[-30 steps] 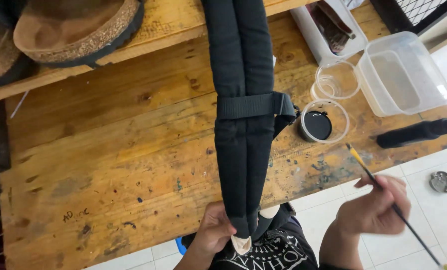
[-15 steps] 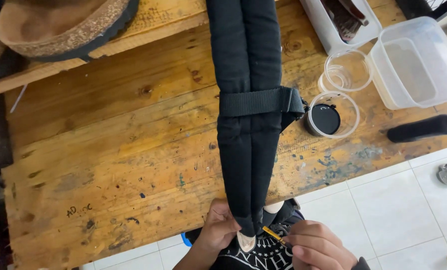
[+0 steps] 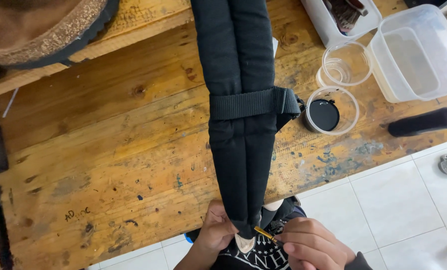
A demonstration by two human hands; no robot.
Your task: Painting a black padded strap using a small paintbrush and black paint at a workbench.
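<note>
Two hands work at the near end of a long black padded fabric strap (image 3: 241, 125) lying across the worn wooden table (image 3: 108, 160): the left hand (image 3: 217, 234) pinches its tip, the right hand (image 3: 311, 246) grips a thin yellow-handled brush (image 3: 264, 233) against it. Judged step: dabbing the tip; next calls for steady, small strokes.

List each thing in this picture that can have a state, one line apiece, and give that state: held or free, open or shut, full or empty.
padded black strap: lying along the bench, lower end overhanging, banded by webbing
left hand: pinching the strap's lower end
right hand: gripping a thin brush
thin brush: tip at the strap's end
round tub: open, holds black liquid
clear cup: open, looks empty
rectangular clear tub: open, looks empty
</note>
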